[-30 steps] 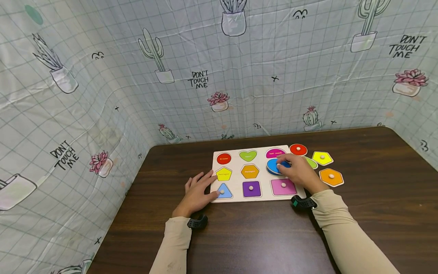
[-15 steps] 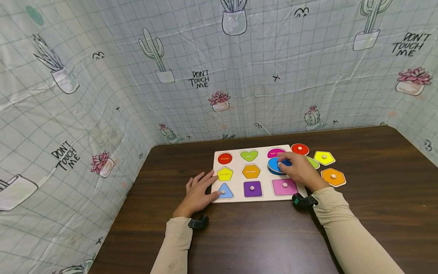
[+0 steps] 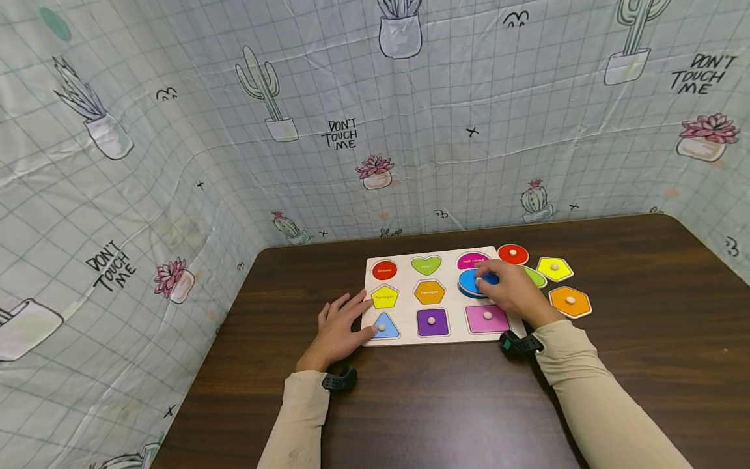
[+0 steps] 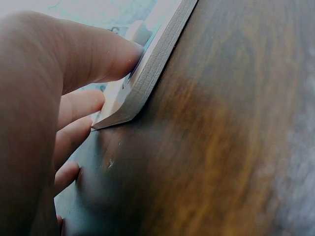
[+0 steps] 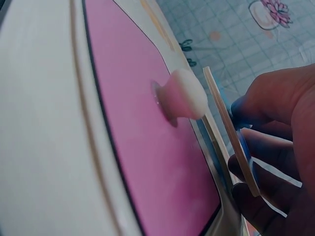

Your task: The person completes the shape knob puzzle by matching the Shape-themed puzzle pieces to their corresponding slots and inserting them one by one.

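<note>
A pale wooden shape-puzzle board [image 3: 405, 311] lies on the table. My right hand [image 3: 515, 292] pinches a blue rounded puzzle piece [image 3: 469, 280] close over the matching blue recess in the board's middle row. In the right wrist view, the edge of the blue piece shows above the board, beyond the pink rectangle piece [image 5: 130, 113] and its knob. At the board's left edge, my left hand [image 3: 334, 333] rests with fingers spread, thumb at the light blue triangle piece [image 3: 388, 332]. A purple square piece [image 3: 424, 327] sits in the bottom row too.
Right of the board lie a red circle piece [image 3: 505, 256], a yellow pentagon piece [image 3: 546, 270], an orange hexagon piece [image 3: 577, 305] and a green piece [image 3: 536, 278] partly hidden by my right hand. A patterned cloth [image 3: 410, 111] hangs behind the brown table [image 3: 410, 410].
Over the last second both hands keep nearly the same place. The blue piece stays over its recess in my right hand's grip; the view shifts slightly.
</note>
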Action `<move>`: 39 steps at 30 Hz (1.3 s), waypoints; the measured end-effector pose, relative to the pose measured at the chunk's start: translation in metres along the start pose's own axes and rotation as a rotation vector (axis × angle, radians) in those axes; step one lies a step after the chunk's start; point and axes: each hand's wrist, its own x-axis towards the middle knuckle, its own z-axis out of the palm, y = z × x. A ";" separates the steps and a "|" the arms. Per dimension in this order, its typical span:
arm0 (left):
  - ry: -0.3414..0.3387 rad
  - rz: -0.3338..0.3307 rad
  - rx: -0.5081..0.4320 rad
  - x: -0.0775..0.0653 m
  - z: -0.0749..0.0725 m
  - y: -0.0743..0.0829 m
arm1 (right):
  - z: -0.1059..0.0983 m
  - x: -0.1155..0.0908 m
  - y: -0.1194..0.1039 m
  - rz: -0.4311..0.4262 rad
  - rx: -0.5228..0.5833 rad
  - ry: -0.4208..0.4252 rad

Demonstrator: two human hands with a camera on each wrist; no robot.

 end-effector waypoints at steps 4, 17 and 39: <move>0.007 0.002 -0.005 0.001 0.000 0.000 | 0.000 0.000 0.001 -0.016 -0.016 0.012; -0.014 -0.015 0.007 0.002 0.001 0.000 | 0.004 -0.002 0.004 -0.081 -0.052 0.034; 0.001 -0.016 0.021 0.000 0.000 0.001 | 0.009 0.000 0.003 -0.088 -0.090 0.049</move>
